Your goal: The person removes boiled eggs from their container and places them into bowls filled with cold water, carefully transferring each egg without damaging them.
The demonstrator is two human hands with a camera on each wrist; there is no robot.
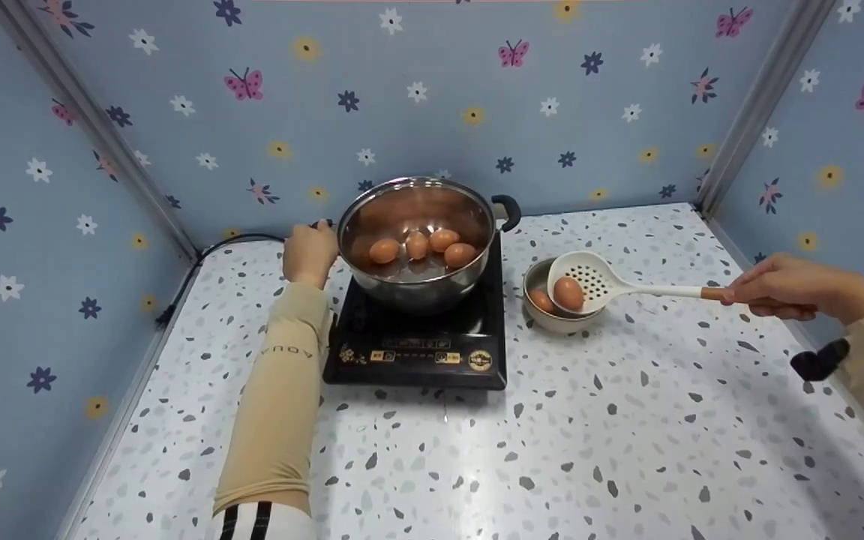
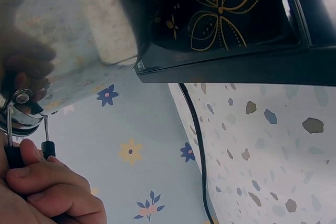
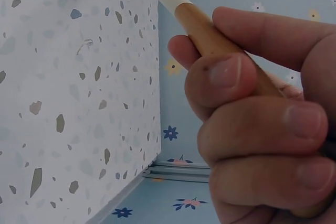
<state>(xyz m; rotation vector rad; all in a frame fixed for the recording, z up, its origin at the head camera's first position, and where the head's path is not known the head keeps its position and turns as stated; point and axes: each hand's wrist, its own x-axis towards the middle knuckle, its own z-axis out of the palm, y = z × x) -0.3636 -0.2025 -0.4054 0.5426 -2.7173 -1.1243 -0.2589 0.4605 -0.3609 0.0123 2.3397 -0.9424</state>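
A cord (image 1: 241, 238) runs along the table (image 1: 627, 450) at far left. The left hand (image 1: 310, 253) has its fingers curled round the pot's left handle (image 2: 48, 149). The pot (image 1: 428, 294) stands on a black cooker (image 1: 417, 373), four eggs (image 1: 417, 245) lying inside. Just right of the cooker is a bowl (image 1: 563, 324) with an egg (image 1: 540, 301) in it; over it sits a white skimmer (image 1: 595, 285) bearing another egg (image 1: 568, 294) (whether skimmer and bowl touch, I can't tell). At far right, the right hand (image 1: 799, 286) grips the skimmer's brown handle (image 3: 202, 30).
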